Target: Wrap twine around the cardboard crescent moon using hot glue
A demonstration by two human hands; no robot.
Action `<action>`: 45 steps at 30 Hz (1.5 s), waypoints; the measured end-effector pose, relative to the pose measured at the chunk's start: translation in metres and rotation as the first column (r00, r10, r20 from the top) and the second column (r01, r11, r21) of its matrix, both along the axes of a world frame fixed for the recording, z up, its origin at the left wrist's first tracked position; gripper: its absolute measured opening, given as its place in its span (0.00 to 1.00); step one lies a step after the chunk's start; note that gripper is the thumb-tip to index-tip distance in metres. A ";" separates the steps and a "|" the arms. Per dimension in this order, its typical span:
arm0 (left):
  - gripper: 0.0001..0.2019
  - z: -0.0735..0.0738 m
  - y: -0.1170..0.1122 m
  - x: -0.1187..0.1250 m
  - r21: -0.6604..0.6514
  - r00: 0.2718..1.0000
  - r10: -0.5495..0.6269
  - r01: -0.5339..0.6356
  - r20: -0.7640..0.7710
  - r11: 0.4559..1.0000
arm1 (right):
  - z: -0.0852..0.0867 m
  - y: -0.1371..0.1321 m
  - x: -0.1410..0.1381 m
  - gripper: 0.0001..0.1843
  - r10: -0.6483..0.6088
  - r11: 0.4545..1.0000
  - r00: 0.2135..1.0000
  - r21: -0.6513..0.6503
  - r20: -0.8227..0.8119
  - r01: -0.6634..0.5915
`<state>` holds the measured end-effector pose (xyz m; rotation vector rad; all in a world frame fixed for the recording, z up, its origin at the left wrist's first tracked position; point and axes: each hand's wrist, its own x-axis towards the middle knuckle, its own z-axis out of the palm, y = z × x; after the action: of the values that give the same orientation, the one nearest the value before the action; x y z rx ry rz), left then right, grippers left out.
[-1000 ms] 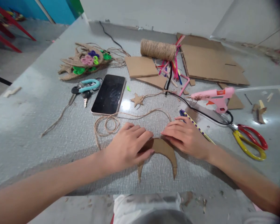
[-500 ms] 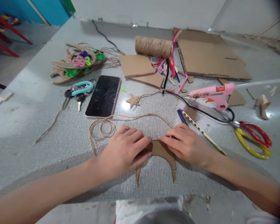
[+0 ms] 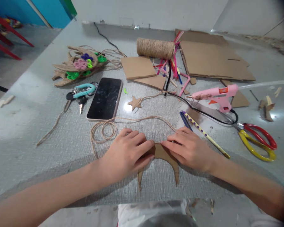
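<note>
Phone (image 3: 105, 99) is lying beside keys (image 3: 81, 100); scissors (image 3: 242, 135) are resting near dotted pencil (image 3: 204, 133); red furniture legs (image 3: 17, 32) are standing beyond the tabletop (image 3: 19, 126).

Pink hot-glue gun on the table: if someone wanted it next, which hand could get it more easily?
Right hand, I'd judge: the hot-glue gun lies on that side. The left hand is farther off and would likely reach past the right. Both are on the cardboard crescent, though.

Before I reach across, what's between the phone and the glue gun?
In the head view: a small green scrap, a cardboard star, twine, a black cord and the tip of a pink strip.
</note>
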<state>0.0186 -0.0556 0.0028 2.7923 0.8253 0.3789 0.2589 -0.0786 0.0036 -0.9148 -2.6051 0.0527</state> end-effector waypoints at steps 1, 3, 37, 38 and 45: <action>0.10 0.000 0.000 0.000 -0.002 1.000 -0.001 0.001 0.000 1.000 | 0.000 0.000 0.000 0.12 0.002 1.000 1.000 -0.004 0.005 -0.002; 0.10 0.000 0.000 0.000 -0.006 1.000 -0.002 0.002 0.001 1.000 | 0.000 0.000 0.000 0.12 0.005 1.000 1.000 -0.010 0.016 -0.005; 0.18 0.007 -0.005 0.003 -0.247 0.996 0.007 0.017 0.094 0.969 | 0.002 -0.017 -0.006 0.33 -0.168 0.965 0.985 -0.200 0.039 0.172; 0.17 0.007 -0.005 0.003 -0.248 0.996 0.002 0.021 0.094 0.968 | 0.002 -0.017 -0.006 0.33 -0.165 0.965 0.986 -0.203 0.035 0.169; 0.14 0.001 -0.009 0.004 -0.162 0.992 -0.019 0.040 0.126 0.986 | 0.003 -0.020 -0.008 0.26 -0.163 0.959 0.987 -0.235 0.001 0.158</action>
<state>0.0223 -0.0646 0.0042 2.5968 0.7501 0.4527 0.2507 -0.0984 0.0066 -1.1980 -2.5344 0.3299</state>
